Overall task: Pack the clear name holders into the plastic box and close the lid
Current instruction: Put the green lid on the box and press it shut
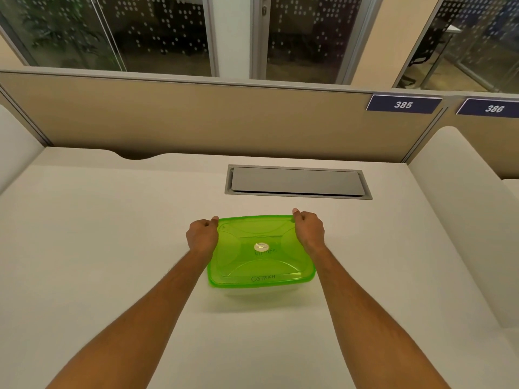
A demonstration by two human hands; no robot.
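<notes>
left hand [202, 234]: centre of frame, fingers curled shut, thumb tip on the far-left corner of the lid; looks like pressing, not a full wrap.
lid [261, 249]: green, translucent, lying flat on the plastic box [262, 290], lower centre of frame. Handwriting on top and near the front edge. Seal state can't be told from here.
name holders: none visible on the desk [98, 234]; lid too tinted to confirm they're inside.
right hand [309, 231]: mirrors the other, fingers curled closed, thumb on the far-right corner of the lid.
risk 1: both thumbs load the far edge only, so the near edge may pop up or stay unlatched.
risk 2: light box on a smooth desk, so an off-vertical push could slide it toward the grey cable hatch [297, 182] above it.
risk 3: if a holder sits proud inside, the lid rocks and won't seat.
</notes>
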